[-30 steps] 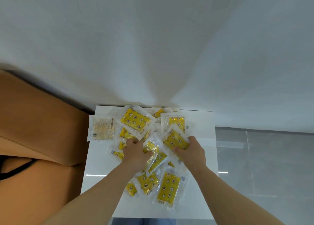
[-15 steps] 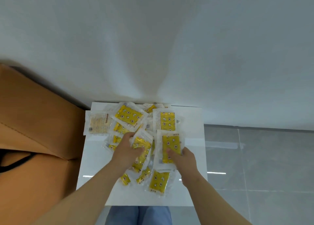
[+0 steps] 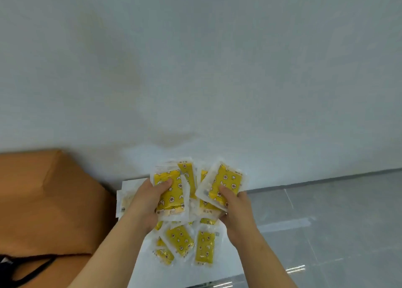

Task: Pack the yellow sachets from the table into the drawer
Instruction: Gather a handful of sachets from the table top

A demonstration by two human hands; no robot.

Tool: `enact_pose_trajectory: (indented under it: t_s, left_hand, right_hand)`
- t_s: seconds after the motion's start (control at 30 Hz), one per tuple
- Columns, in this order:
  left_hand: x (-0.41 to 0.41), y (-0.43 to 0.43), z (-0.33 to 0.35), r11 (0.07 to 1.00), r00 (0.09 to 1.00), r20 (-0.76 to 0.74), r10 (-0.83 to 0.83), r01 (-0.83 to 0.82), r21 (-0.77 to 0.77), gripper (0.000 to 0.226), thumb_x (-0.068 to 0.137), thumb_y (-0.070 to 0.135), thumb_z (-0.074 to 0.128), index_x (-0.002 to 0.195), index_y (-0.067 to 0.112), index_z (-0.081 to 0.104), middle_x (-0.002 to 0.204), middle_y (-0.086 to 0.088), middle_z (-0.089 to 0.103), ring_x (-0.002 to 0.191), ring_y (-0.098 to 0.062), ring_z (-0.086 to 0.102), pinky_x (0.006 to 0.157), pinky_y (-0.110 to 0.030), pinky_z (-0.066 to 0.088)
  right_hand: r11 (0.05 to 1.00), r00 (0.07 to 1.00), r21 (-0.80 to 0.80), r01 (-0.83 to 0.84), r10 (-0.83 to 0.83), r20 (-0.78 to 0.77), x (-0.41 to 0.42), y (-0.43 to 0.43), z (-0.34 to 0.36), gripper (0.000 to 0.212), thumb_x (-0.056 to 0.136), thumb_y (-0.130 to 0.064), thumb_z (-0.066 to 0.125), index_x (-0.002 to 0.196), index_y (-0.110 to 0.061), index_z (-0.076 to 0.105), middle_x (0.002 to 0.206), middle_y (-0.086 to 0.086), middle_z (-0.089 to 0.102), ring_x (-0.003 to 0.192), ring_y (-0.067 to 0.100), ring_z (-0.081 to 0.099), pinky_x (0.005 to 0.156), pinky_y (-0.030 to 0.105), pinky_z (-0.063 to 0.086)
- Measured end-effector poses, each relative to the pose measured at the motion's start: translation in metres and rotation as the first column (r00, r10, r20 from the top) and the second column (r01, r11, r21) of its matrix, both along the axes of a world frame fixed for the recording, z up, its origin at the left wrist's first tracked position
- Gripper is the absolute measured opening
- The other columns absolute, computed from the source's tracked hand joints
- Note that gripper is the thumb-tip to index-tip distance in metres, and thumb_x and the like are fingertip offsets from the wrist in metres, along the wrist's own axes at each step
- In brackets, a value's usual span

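Above white table (image 3: 139,263): both hands lift yellow sachets.
L hand (image 3: 148,198) fingers clamped on one bundle (image 3: 171,192), R hand (image 3: 236,205) on another (image 3: 224,181); approx. four more sachets (image 3: 191,244) lie below; frame blurred.

Left hand (image 3: 146,200) and right hand (image 3: 237,209) grip yellow sachets (image 3: 171,192) above table (image 3: 217,272).

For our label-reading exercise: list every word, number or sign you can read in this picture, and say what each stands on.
None can be read with certainty.
Sachet in the left hand, front: star and flower pictures only.
Sachet under the right hand, lower strip: a few small characters, too blurred.
Pale sachet at the table's left edge: print too blurred.
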State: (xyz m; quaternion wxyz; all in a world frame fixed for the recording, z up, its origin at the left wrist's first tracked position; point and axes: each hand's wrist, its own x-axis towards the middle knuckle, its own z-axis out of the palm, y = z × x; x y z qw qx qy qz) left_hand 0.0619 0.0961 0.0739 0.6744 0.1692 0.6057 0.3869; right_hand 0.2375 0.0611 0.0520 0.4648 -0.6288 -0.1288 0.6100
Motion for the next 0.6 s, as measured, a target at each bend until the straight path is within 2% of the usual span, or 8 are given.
enact_pose_trajectory:
  t_s: [0.1, 0.17, 0.23, 0.33, 0.37, 0.47, 0.53, 0.6]
  left_hand:
    - [0.000, -0.024, 0.020, 0.999, 0.998, 0.046, -0.035, 0.035, 0.008, 0.009, 0.090, 0.017, 0.060, 0.098, 0.018, 0.064, 0.081, -0.006, 0.074, 0.069, -0.023, 0.070, 0.056, -0.040, 0.058]
    - [-0.002, -0.049, 0.032, 0.998, 0.996, 0.066, -0.056, 0.056, 0.010, 0.012, 0.089, 0.017, 0.061, 0.101, 0.018, 0.063, 0.085, -0.007, 0.073, 0.071, -0.024, 0.070, 0.053, -0.040, 0.058]
    - [0.001, -0.077, 0.045, 0.992, 0.989, 0.074, -0.125, 0.126, -0.003, 0.015, 0.089, 0.016, 0.061, 0.104, 0.017, 0.063, 0.088, -0.008, 0.071, 0.075, -0.025, 0.068, 0.052, -0.040, 0.058]
    - [0.014, -0.119, 0.062, 0.966, 0.963, 0.085, -0.256, 0.257, -0.002, 0.008, 0.089, 0.014, 0.061, 0.097, 0.016, 0.064, 0.075, -0.007, 0.073, 0.066, -0.023, 0.069, 0.046, -0.038, 0.057]
    - [0.022, -0.134, 0.068, 0.955, 0.951, 0.094, -0.296, 0.297, -0.005, 0.009, 0.089, 0.013, 0.060, 0.097, 0.015, 0.064, 0.073, -0.006, 0.073, 0.067, -0.023, 0.068, 0.047, -0.039, 0.057]
    - [0.053, -0.183, 0.077, 0.906, 0.902, 0.097, -0.420, 0.423, -0.017, 0.016, 0.090, 0.011, 0.058, 0.106, 0.014, 0.061, 0.088, -0.009, 0.070, 0.077, -0.024, 0.066, 0.054, -0.040, 0.058]
    - [0.075, -0.218, 0.080, 0.861, 0.857, 0.105, -0.504, 0.509, -0.021, 0.015, 0.090, 0.010, 0.058, 0.105, 0.012, 0.060, 0.092, -0.011, 0.068, 0.078, -0.025, 0.065, 0.059, -0.040, 0.057]
    - [0.100, -0.256, 0.080, 0.802, 0.799, 0.084, -0.595, 0.598, -0.010, 0.017, 0.090, 0.010, 0.058, 0.107, 0.012, 0.060, 0.093, -0.011, 0.068, 0.079, -0.024, 0.065, 0.061, -0.040, 0.057]
  right_hand:
    - [0.992, 0.993, 0.074, 0.102, -0.098, -0.060, -0.003, -0.034, 0.021, 0.020, 0.084, -0.012, 0.059, 0.104, -0.013, 0.057, 0.101, 0.017, 0.061, 0.089, 0.029, 0.060, 0.082, 0.048, 0.050]
    - [0.981, 0.985, 0.098, 0.166, -0.161, -0.060, -0.010, -0.071, 0.033, 0.030, 0.080, -0.014, 0.061, 0.109, -0.010, 0.057, 0.109, 0.026, 0.058, 0.089, 0.029, 0.059, 0.074, 0.043, 0.048]
    - [0.962, 0.968, 0.112, 0.250, -0.244, -0.063, -0.015, -0.113, 0.044, 0.038, 0.077, -0.017, 0.062, 0.114, -0.013, 0.057, 0.117, 0.023, 0.058, 0.097, 0.034, 0.062, 0.077, 0.046, 0.052]
    - [0.923, 0.931, 0.123, 0.364, -0.360, -0.057, -0.011, -0.177, 0.058, 0.028, 0.083, -0.012, 0.060, 0.111, -0.014, 0.059, 0.114, 0.017, 0.065, 0.105, 0.035, 0.063, 0.086, 0.051, 0.052]
    - [0.908, 0.917, 0.130, 0.399, -0.395, -0.055, -0.006, -0.199, 0.063, 0.023, 0.086, -0.009, 0.058, 0.107, -0.014, 0.062, 0.108, 0.013, 0.068, 0.100, 0.032, 0.065, 0.084, 0.048, 0.053]
    - [0.848, 0.860, 0.146, 0.510, -0.509, -0.045, 0.009, -0.270, 0.076, 0.017, 0.089, -0.005, 0.055, 0.096, -0.018, 0.064, 0.093, 0.005, 0.072, 0.086, 0.023, 0.068, 0.078, 0.042, 0.054]
    - [0.794, 0.804, 0.139, 0.591, -0.593, -0.032, 0.020, -0.315, 0.079, 0.021, 0.088, -0.006, 0.055, 0.104, -0.017, 0.062, 0.097, 0.005, 0.072, 0.089, 0.024, 0.068, 0.081, 0.043, 0.054]
    - [0.723, 0.730, 0.124, 0.680, -0.683, -0.020, 0.031, -0.364, 0.078, 0.026, 0.088, -0.006, 0.054, 0.111, -0.016, 0.060, 0.101, 0.007, 0.071, 0.091, 0.025, 0.068, 0.077, 0.041, 0.054]
